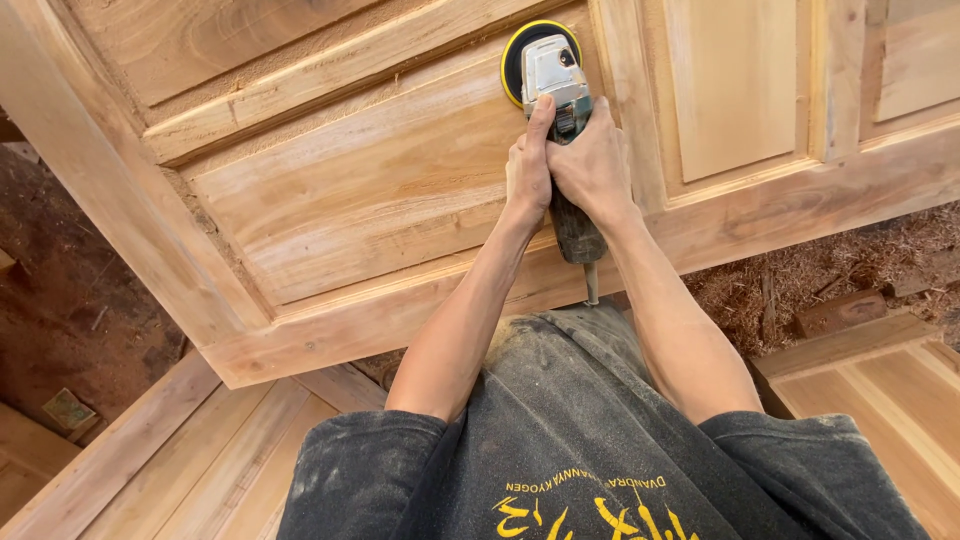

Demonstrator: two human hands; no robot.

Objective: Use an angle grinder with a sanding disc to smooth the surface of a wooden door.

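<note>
Both the left hand [527, 170] and right hand [592, 160] grip the grey yellow-disc sander [556, 90]; tilting could gouge the pale wooden door panel [370, 190].

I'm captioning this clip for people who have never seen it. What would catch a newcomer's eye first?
First, the power sander at top centre, its yellow-rimmed disc flat against a raised wooden door panel. The left hand and right hand both grip its body. Below, the person's dusty dark shirt fills the lower frame, with sawdust on the ground at right.
</note>
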